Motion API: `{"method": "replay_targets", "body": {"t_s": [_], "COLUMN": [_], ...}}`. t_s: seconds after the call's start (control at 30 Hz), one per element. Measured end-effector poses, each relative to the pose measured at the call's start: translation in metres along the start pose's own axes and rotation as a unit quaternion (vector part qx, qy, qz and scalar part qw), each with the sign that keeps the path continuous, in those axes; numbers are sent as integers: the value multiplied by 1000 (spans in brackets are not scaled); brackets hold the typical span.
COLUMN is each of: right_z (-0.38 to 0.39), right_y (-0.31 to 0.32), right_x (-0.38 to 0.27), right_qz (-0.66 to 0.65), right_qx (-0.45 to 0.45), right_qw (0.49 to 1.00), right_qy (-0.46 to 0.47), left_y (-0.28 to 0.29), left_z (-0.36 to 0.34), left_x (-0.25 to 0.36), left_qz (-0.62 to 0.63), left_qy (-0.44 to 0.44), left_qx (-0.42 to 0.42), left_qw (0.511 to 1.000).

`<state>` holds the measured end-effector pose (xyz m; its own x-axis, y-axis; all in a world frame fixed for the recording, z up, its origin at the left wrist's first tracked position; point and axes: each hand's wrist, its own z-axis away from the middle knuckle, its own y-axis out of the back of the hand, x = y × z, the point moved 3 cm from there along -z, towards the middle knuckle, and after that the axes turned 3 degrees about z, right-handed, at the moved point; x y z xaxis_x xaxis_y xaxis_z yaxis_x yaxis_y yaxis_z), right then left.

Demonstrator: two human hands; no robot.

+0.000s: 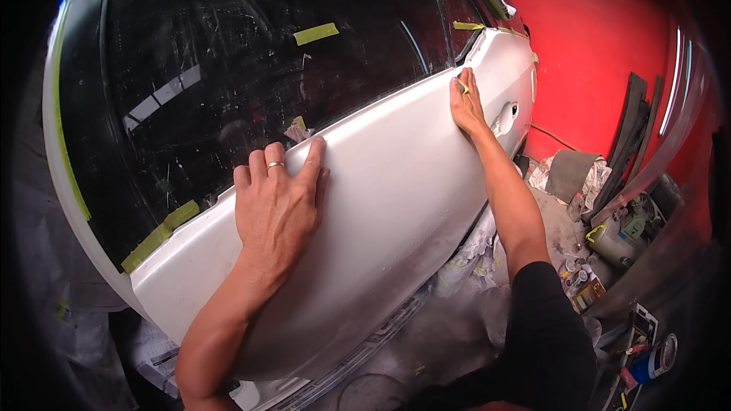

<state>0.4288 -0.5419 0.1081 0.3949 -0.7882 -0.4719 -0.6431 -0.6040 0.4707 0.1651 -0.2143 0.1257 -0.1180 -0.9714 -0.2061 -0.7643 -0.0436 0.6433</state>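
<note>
A white car door panel (381,183) spans the middle, below a dark, dusty window (228,38). My left hand (278,205), with a ring on one finger, rests on the panel's upper edge, its fingers stretched toward the glass. Farther off to the right, my right hand (468,106) lies against the panel just below the window's rear corner. A small strip of yellow masking tape (463,87) shows between its thumb and fingers. Beyond it is the door-handle recess (509,116). More yellow tape (316,33) sticks to the glass, and a longer piece of tape (161,236) runs along its lower left edge.
A red wall (571,38) stands behind the car at right. Dark long strips (628,137) lean on it, near a rounded tank (613,242). Small cans and boxes (585,285) stand on the floor, with a blue can (651,364) at lower right. Paper sheeting (472,255) lies beneath the door.
</note>
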Motion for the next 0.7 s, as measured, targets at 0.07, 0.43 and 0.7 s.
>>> {"method": "replay_targets", "body": {"t_s": [0.07, 0.43, 0.7], "right_z": [-17, -27, 128], "right_y": [-13, -2, -34], "right_x": [9, 26, -81], "right_qz": [31, 62, -5], "right_qx": [3, 21, -78], "right_qw": [998, 997, 949], "right_qy": [-48, -41, 305], "left_y": [-1, -4, 0], "left_z": [-2, -1, 6], "left_x": [-1, 4, -14], "left_qz": [0, 5, -23], "left_qy": [-7, -16, 2], "left_qx": [13, 24, 8], "left_qw": [1000, 1000, 1000]}}
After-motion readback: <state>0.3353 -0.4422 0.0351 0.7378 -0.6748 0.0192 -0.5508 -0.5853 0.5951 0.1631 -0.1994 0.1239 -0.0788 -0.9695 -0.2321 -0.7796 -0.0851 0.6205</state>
